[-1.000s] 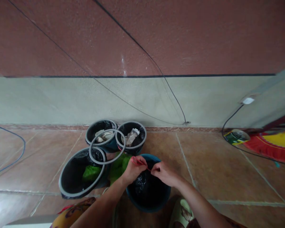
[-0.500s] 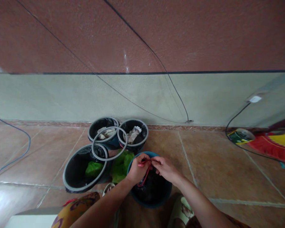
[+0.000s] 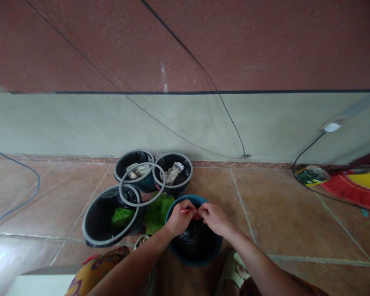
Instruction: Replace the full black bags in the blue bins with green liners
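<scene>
Between my feet stands a blue bucket-like bin (image 3: 195, 262) with a black plastic bag (image 3: 195, 240) in it. Over its far part, my left hand (image 3: 181, 216) is closed on a thin red drawstring (image 3: 186, 211), one end poking out of the fist. My right hand (image 3: 214, 218) pinches the same red string close by, fingertips almost meeting the left ones. Its middle, at the top of the bag, is partly hidden by my fingers.
Left of the bin stand three black-lined bins, one with green plastic (image 3: 122, 217) inside and two with crumpled paper (image 3: 174, 172). A loose grey ring (image 3: 142, 204) rests across their rims. More green plastic (image 3: 157, 213) lies between bins. A can (image 3: 313, 176) and cables lie right.
The red string's hanging loop, seen below my hands before, no longer shows. My hands have drawn slightly apart and stay over the bin.
</scene>
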Available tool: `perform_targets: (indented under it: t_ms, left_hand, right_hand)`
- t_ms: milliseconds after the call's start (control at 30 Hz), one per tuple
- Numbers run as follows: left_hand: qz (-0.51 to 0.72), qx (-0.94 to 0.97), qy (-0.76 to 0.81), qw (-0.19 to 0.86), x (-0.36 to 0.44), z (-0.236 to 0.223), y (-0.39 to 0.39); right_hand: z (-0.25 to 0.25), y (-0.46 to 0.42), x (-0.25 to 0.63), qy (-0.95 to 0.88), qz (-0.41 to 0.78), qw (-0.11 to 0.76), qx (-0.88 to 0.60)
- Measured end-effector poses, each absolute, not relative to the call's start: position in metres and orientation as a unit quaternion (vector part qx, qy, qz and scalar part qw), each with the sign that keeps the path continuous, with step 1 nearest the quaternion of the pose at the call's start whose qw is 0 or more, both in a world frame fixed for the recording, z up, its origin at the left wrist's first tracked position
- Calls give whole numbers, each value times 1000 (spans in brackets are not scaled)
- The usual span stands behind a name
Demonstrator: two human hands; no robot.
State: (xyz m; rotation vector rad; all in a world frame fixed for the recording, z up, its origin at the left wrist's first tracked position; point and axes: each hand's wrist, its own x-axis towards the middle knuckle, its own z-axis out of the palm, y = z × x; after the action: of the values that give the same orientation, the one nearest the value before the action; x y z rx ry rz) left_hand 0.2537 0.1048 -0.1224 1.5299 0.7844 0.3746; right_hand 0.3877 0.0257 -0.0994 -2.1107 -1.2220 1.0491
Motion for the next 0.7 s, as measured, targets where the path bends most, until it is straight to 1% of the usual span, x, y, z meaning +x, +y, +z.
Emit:
perform_targets:
  t_ms: [267,433,567,700]
  left_hand:
    - [87,756,387,521,245,-140,115]
    - [44,795,404,451,242,-153,118]
    - [16,809,408,422,241,-156,118]
    - [28,815,337,471,237,-155,119]
  right_hand:
    - [-103,21,391,-483,273,82,-828]
    - [-111,18,388,-490,239,5,-838]
    - [-109,21,387,-515,239,1,-823]
    - [-106,21,390,-531,250,44,-809]
